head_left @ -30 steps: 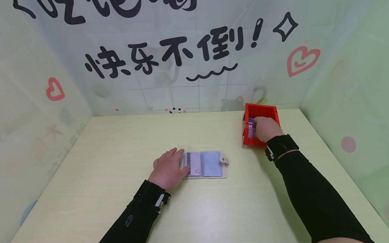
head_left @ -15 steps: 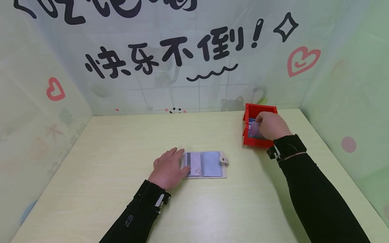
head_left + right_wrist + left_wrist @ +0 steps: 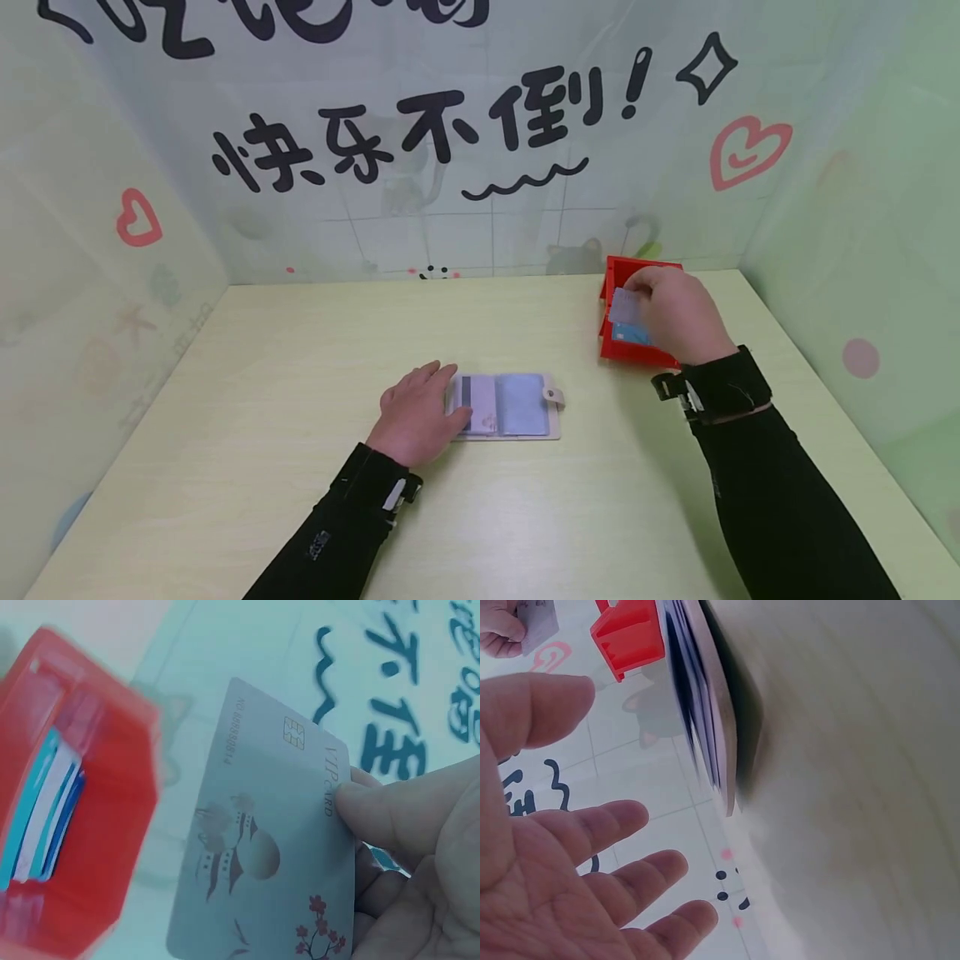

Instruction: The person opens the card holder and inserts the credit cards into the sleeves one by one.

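Pinching a grey card (image 3: pixel 262 840), right fingers (image 3: pixel 382 814) hover over the red box (image 3: pixel 626 348) of cards (image 3: pixel 41 806); left fingers (image 3: pixel 431 379) relaxed.

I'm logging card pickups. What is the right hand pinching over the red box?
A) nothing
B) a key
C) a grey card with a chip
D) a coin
C: the right hand pinches a grey card with a chip, beside the red box.

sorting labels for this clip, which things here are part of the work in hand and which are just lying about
In the work:
- grey card, pinched by the right hand
- red box with more cards inside
- open card holder, left hand resting on its left edge

Lying about:
- nothing loose on the table; only the printed backdrop behind
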The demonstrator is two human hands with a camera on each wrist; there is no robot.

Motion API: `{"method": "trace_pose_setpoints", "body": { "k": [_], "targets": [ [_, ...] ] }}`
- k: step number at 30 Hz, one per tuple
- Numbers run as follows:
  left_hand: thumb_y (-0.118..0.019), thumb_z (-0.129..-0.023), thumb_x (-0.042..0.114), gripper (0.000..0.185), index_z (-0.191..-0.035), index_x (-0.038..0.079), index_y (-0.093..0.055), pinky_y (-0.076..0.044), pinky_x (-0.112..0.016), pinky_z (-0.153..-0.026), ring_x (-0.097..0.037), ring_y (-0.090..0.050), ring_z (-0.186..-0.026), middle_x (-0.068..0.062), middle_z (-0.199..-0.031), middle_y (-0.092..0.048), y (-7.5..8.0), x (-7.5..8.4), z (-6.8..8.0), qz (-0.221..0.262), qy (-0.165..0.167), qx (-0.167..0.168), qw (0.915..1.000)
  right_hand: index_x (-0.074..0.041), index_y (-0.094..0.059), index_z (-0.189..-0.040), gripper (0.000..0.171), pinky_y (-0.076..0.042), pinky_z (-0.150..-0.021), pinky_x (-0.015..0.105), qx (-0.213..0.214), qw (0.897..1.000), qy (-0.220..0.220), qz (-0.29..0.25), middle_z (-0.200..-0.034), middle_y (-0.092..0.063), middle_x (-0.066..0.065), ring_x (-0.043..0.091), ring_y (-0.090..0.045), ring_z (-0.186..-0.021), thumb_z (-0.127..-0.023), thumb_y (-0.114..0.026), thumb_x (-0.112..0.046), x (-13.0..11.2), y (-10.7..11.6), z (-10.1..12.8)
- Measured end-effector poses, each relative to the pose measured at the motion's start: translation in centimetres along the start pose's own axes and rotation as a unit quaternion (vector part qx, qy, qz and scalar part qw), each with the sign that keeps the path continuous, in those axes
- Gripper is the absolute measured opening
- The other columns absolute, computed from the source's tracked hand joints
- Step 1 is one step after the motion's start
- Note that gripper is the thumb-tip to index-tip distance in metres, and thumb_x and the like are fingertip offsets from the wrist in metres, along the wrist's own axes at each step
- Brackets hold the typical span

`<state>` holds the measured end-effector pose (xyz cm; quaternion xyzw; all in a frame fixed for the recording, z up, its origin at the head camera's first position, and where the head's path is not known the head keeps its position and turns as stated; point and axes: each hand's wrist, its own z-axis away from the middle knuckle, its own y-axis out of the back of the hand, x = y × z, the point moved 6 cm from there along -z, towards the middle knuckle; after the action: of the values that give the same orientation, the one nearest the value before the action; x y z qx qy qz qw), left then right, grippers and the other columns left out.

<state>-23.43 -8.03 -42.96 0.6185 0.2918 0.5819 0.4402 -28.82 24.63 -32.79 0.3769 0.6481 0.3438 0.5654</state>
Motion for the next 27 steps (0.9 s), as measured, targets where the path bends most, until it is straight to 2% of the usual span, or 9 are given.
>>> {"method": "trace_pose_setpoints", "body": {
  "k": [6,11,15,22,27],
  "targets": [
    [-0.067,-0.1,0.042,0.069,-0.159,0.012,-0.046,-0.028,-0.069,-0.121,-0.039,-0.034,-0.156,-0.015,-0.167,-0.041,0.1,0.1,0.1,0.0,-0.003,0.004,1.0,-0.002,-0.071,-0.127,0.029,-0.059,-0.097,0.062,-0.006,1.0,0.019,-0.016,-0.129,-0.069,0.022,0.043,-0.058,-0.118,-0.099,-0.068,-0.008,-2.2,-0.8,1.2],
    [-0.067,-0.1,0.042,0.068,-0.159,0.012,-0.047,-0.029,-0.068,-0.12,-0.036,-0.036,-0.155,-0.014,-0.165,-0.043,0.3,0.3,0.1,0.008,-0.008,0.013,0.9998,-0.004,-0.072,-0.126,0.028,-0.06,-0.094,0.06,-0.029,0.999,0.032,-0.029,-0.126,-0.07,0.019,0.041,-0.059,-0.117,-0.097,-0.07,-0.007,-3.5,-2.7,2.0],
    [-0.067,-0.1,0.04,0.067,-0.158,0.012,-0.048,-0.029,-0.067,-0.12,-0.035,-0.038,-0.154,-0.013,-0.164,-0.045,0.1,0.5,0.2,0.022,-0.012,0.017,0.9995,-0.004,-0.071,-0.126,0.03,-0.062,-0.091,0.054,-0.05,0.996,0.047,-0.049,-0.124,-0.07,0.017,0.037,-0.062,-0.111,-0.097,-0.072,-0.006,-4.1,-4.5,2.8],
    [-0.067,-0.101,0.038,0.063,-0.155,0.011,-0.05,-0.032,-0.066,-0.119,-0.035,-0.042,-0.152,-0.011,-0.161,-0.05,0.4,0.9,0.3,0.033,-0.022,0.038,0.9985,-0.007,-0.069,-0.132,0.029,-0.062,-0.095,0.047,-0.085,0.991,0.033,-0.095,-0.131,-0.067,0.014,0.032,-0.062,-0.115,-0.103,-0.066,-0.009,-5.7,-7.0,3.3],
    [-0.068,-0.101,0.039,0.061,-0.154,0.011,-0.053,-0.034,-0.065,-0.118,-0.033,-0.045,-0.151,-0.009,-0.158,-0.054,0.8,1.2,0.3,0.043,-0.026,0.051,0.9974,-0.009,-0.07,-0.127,0.025,-0.062,-0.096,0.044,-0.093,0.988,0.032,-0.119,-0.124,-0.072,0.012,0.029,-0.066,-0.11,-0.102,-0.068,-0.009,-6.7,-8.1,3.5]
  ]
}}
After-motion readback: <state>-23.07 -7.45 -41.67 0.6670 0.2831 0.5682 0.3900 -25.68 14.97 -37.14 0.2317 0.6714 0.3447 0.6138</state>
